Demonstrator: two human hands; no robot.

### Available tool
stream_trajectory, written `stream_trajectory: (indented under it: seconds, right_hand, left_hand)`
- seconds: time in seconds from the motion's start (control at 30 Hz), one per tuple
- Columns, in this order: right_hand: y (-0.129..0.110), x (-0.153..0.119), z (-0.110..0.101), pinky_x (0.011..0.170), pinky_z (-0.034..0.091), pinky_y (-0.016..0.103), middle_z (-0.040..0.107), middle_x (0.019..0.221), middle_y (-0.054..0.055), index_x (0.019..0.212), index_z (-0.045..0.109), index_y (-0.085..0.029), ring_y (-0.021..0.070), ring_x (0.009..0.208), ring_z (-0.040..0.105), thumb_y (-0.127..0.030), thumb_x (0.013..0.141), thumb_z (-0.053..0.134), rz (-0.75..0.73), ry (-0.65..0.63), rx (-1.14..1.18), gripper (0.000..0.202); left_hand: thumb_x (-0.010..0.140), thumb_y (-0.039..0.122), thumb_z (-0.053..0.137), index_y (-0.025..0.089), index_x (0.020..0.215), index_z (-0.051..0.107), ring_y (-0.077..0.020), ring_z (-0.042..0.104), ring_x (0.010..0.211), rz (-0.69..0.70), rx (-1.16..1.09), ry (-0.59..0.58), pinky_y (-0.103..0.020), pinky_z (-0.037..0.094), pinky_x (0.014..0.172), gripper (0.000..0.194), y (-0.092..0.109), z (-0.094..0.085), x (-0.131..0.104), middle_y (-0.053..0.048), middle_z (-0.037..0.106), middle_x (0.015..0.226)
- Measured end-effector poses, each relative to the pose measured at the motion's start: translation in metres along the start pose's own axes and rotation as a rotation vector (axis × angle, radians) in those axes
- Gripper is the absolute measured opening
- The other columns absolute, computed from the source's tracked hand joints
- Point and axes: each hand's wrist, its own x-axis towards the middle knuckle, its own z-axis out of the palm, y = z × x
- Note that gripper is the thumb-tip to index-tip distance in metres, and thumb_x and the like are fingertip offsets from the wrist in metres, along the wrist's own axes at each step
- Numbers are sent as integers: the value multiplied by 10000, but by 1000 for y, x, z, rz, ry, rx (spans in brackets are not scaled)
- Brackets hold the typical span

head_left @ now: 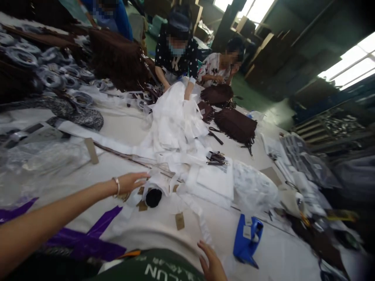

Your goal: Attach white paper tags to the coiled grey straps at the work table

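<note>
My left hand (pixel 133 182), with a bracelet at the wrist, reaches over the table with its fingers stretched out and holds nothing. Its fingertips are at a roll-shaped thing in clear wrap with a round black end (pixel 154 198); whether they touch it I cannot tell. Small brown cardboard tags (pixel 142 206) lie beside that roll. Near the front edge, my right hand (pixel 211 262) is open, fingers apart, with nothing in it. A white strip (pixel 197 212) trails on the table just beyond it. To its right stands a blue tape dispenser (pixel 247 240).
Across the table a person (pixel 177 50) handles a heap of white sheets (pixel 175 117). Dark brown fringed bags (pixel 236 125) lie at the back right, beside another person (pixel 221 66). A stack of white bags (pixel 215 181) is in the middle. Purple tape (pixel 88 238) lies at front left.
</note>
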Motion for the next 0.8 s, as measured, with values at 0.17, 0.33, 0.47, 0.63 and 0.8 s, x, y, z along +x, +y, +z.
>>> stream_trajectory:
  seconds: [0.17, 0.33, 0.47, 0.63, 0.8]
  right_hand:
    - [-12, -11, 6, 1047, 409, 374, 569, 1303, 88, 1229, 592, -196, 230, 1223, 514, -241, 808, 493, 54, 44, -59, 435]
    - [6, 10, -9, 1060, 371, 371, 507, 1351, 158, 1358, 418, -82, 255, 1257, 470, -333, 837, 443, 282, 129, -137, 579]
    - [33, 26, -8, 998, 404, 418, 480, 1343, 227, 1376, 355, -60, 327, 1219, 493, -350, 782, 528, 366, 135, -181, 683]
    - [52, 27, -3, 871, 482, 355, 647, 1101, 168, 1038, 625, -149, 307, 1037, 621, -298, 728, 557, 286, 70, -120, 351]
    - [65, 43, -27, 641, 543, 327, 710, 682, 84, 690, 640, -211, 287, 693, 691, -386, 714, 566, 144, 111, 34, 191]
  left_hand:
    - [898, 341, 420, 222, 1278, 536, -211, 432, 1293, 80, -95, -268, -357, 310, 1104, 414, 56, 139, -75, -54, 506, 1372]
    - [738, 203, 612, 206, 1221, 576, -238, 432, 1290, 74, -22, -410, -339, 332, 1093, 485, 97, 222, -94, -70, 527, 1351]
    - [789, 256, 571, 198, 1293, 496, -240, 479, 1240, -50, 4, -347, -352, 355, 1066, 513, 106, 236, -79, -93, 541, 1325]
    - [810, 353, 556, 95, 1283, 456, -313, 477, 1196, -308, 97, -151, -413, 352, 1029, 548, 126, 239, -27, -185, 551, 1237]
    - [599, 173, 695, 134, 986, 615, -349, 508, 1135, -425, 156, -46, -418, 385, 976, 398, 162, 252, 10, -181, 598, 1141]
